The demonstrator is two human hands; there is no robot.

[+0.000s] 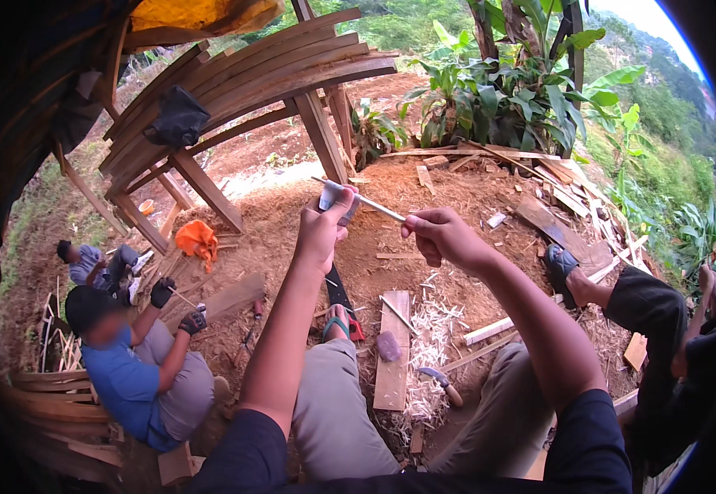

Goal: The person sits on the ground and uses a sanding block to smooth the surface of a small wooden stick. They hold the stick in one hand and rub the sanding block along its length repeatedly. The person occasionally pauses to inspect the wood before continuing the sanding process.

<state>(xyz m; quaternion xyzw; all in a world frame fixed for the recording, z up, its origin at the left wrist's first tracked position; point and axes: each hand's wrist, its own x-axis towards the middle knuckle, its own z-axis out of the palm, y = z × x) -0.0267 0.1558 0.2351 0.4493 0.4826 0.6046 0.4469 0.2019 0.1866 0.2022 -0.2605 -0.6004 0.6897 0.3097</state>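
A thin pale stick point(381, 208) is held up in front of me at chest height, slanting down to the right. My left hand point(321, 229) is closed around it with a grey folded sheet, perhaps sandpaper, pinched against the stick. My right hand point(443, 236) grips the stick's right end between thumb and fingers. Below, between my knees, lies a wooden board point(392, 380) bearing a dark purplish stone point(388, 347) and another thin stick point(398, 314). A curved knife point(444, 386) with a wooden handle rests on pale shavings point(434, 346) beside the board.
At my left a person in blue point(127, 370) with dark gloves holds a stick; another person point(95, 262) sits farther back. A person's sandalled foot point(568, 276) reaches in from the right. A plank rack point(243, 78) stands ahead; scrap wood point(568, 193) lies far right.
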